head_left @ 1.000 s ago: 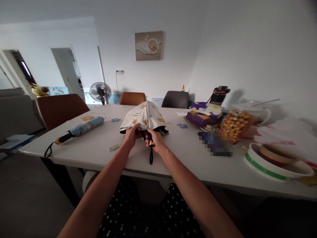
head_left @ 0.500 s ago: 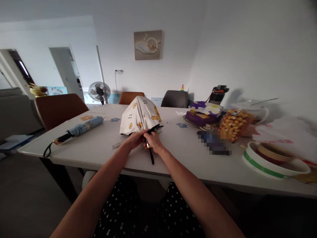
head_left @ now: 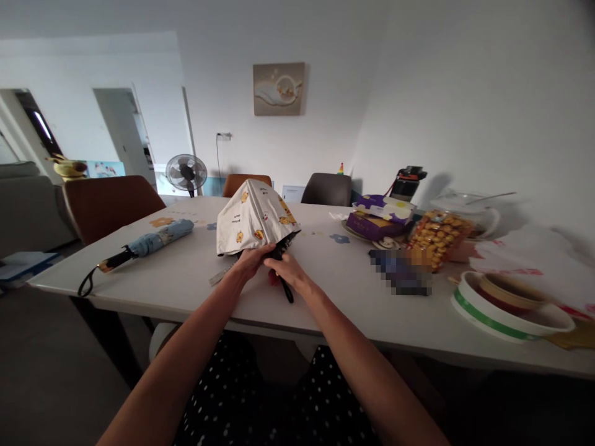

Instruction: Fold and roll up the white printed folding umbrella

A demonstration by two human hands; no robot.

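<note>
A cream umbrella (head_left: 253, 217) with yellow duck prints stands partly spread over the table, its canopy pointing away from me and its black strap hanging toward me. My left hand (head_left: 252, 260) is closed at the near underside of the canopy, around the shaft area. Close beside it, my right hand (head_left: 287, 267) is closed on the umbrella's handle, which the fingers mostly hide. On the left of the table lies a folded blue umbrella (head_left: 160, 237) with a black handle and wrist loop.
The white table (head_left: 186, 285) carries purple boxes (head_left: 372, 223), a bag of round snacks (head_left: 439, 238), a glass jug (head_left: 483, 214), a white bowl with a green band (head_left: 493, 316) and a blurred dark item (head_left: 402, 272) on the right. Chairs (head_left: 328, 189) stand behind.
The cream umbrella's canopy has tilted and shifted slightly left. My right hand has shifted on the handle, and the strap has swung a little right.
</note>
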